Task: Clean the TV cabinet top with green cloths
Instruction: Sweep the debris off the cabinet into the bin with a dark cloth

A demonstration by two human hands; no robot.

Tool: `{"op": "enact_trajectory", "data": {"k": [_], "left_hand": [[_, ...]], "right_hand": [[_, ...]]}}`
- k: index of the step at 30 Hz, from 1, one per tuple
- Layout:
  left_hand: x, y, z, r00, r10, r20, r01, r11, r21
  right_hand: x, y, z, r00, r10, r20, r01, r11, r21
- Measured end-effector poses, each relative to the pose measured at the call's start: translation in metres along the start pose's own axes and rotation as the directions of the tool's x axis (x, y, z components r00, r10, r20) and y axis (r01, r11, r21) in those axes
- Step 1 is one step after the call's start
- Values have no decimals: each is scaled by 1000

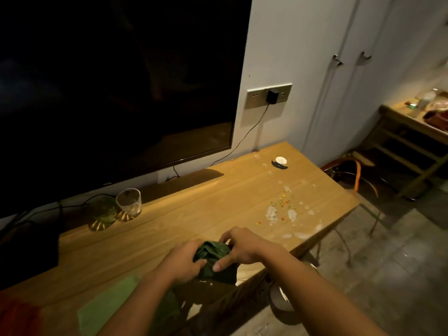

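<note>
A dark green cloth [214, 257] is bunched up between both hands above the front edge of the wooden TV cabinet top [194, 212]. My left hand [180, 259] grips its left side and my right hand [242, 247] grips its right side. A second, lighter green cloth [109, 309] lies flat on the cabinet at the near left, partly under my left forearm. White smears and small coloured crumbs [283, 209] cover the right part of the top.
A clear glass [129, 202] and a green glass [104, 212] stand at the back left beside cables. A small white dish [281, 161] sits at the far right corner. A large dark TV [116, 81] hangs behind. A chair [351, 175] and a wooden shelf [407, 141] stand to the right.
</note>
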State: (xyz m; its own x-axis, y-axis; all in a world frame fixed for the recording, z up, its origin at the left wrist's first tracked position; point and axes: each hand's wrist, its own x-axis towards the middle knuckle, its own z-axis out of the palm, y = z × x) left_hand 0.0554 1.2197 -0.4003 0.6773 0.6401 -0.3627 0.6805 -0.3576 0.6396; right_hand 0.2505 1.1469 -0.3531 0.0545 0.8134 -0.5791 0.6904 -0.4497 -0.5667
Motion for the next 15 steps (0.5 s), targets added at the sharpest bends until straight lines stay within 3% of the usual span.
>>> {"op": "enact_trajectory", "data": {"k": [4,10,15], "left_hand": [[7,54,22,998,24,56,-26,999,32],[15,142,79,992,-15,126,7,998,63],[22,201,126,999,-45,0,45,994,99]], "right_hand": [[-35,40,-23,1000,-12,-14,10,992,-126],[-83,111,-56,998,-43,-41,35,985,-171],[-112,158,-84,995,-78,-57,63,971,-231]]}}
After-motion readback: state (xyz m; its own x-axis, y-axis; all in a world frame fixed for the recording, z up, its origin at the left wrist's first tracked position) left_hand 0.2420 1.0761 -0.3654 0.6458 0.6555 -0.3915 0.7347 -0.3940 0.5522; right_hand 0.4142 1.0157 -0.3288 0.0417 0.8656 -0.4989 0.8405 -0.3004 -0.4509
